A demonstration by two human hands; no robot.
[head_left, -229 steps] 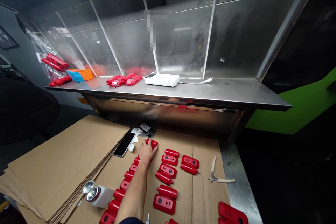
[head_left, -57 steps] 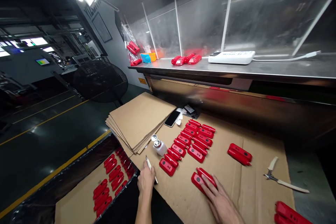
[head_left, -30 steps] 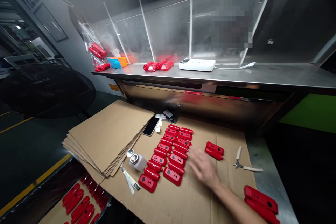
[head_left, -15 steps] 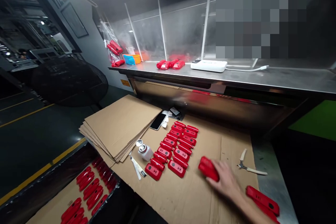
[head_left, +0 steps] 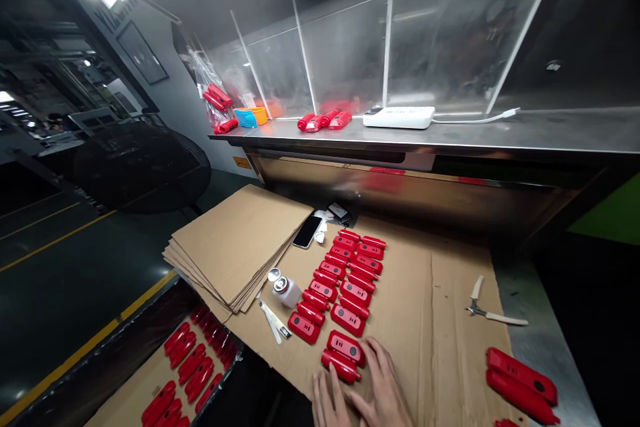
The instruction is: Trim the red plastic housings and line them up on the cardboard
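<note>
At far left, below the bench edge, a low tray held rows of red casings on cardboard. On the bench, a stack of cardboard sheets lay left of a phone, a small white dispenser bottle and a pair of tweezers. Right of these, two columns of red parts ran across the cardboard mat.

At the near end of those columns lay a pair of red parts, one flat with its slots up, one rounded just in front of it. The left hand lay flat on the mat, fingers loosely spread, tips just short of the rounded piece; contact could not be confirmed. The right hand rested beside the pair, fingers extended and slightly apart, tips touching the pair's right end. Neither hand gripped anything.

Further right lay cutting pliers and two larger red housings at the bench edge.
</note>
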